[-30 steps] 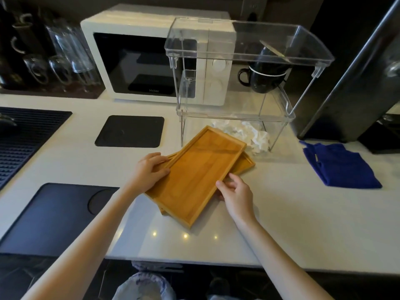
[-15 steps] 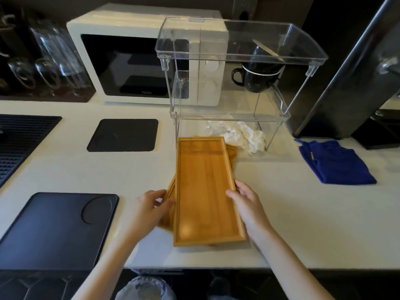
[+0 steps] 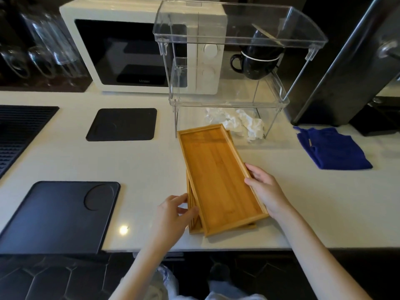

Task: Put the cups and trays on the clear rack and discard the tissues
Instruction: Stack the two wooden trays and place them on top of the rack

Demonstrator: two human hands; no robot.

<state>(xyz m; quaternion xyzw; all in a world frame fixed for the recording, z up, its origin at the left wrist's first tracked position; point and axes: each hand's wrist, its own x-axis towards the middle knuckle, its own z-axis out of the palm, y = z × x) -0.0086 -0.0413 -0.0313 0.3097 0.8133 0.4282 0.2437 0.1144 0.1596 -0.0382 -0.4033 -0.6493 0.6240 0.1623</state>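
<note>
Standing on the white counter [image 3: 303,202], the clear rack [image 3: 233,61] is your landmark: two tiers, the upper shelf bare, the lower shelf holding two black cups [image 3: 257,59] stacked at its right end, the top one tipped into the one below. Under the rack, on the counter between its legs, lies a heap of crumpled white tissues [image 3: 236,122]. Behind the rack's left half sits the cream microwave [image 3: 121,46]; to the rack's right, on the counter, is a folded blue cloth [image 3: 331,148].

In front of the rack lie the bamboo trays [image 3: 218,178], stacked unevenly, the top tray's far end just short of the rack's front legs and its near end close to the counter edge. The trays themselves are empty.

Your right hand [image 3: 266,189] grasps the top tray's right rim, thumb over the edge. Your left hand [image 3: 173,215] touches the left side of the stack, fingers curled against the lower tray edges; whether it truly grips them cannot be told.

Since half a second ago, the top tray has swung so its far end now leans left of its near end, and more of the lower trays shows along the left side.
</note>
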